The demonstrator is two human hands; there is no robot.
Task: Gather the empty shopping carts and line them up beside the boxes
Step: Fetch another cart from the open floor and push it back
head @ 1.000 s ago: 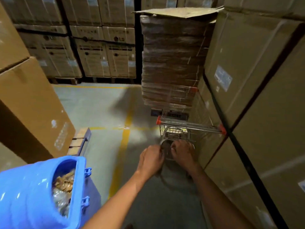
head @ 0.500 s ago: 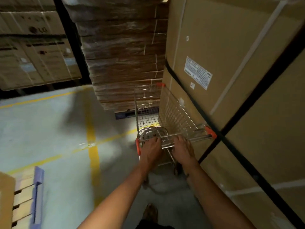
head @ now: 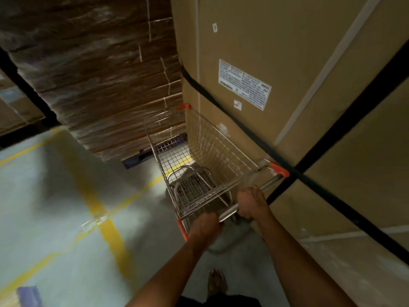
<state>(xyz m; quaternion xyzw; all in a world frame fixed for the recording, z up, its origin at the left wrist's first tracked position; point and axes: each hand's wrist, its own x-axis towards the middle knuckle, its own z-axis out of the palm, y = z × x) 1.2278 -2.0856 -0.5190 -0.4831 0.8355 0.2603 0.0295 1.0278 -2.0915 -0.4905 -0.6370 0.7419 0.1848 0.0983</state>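
Note:
An empty wire shopping cart (head: 205, 156) with orange corner caps stands right beside a wall of large tan cardboard boxes (head: 287, 63) on the right. Its nose points at a tall stack of flattened brown cartons (head: 99, 69). My left hand (head: 204, 226) grips the near-left end of the cart's metal handle bar. My right hand (head: 251, 201) grips the bar further right. The basket holds nothing; its child-seat flap lies folded inside.
Grey concrete floor (head: 44, 207) with crossing yellow lines (head: 106, 224) opens to the left. A pallet edge (head: 141, 159) shows under the carton stack. A blue object corner (head: 28, 295) sits at the bottom left. My foot (head: 217, 282) is behind the cart.
Both hands have taken hold of the cart's handle bar. The cart now sits closer to me and tight along the boxes. The blue bin has left the view.

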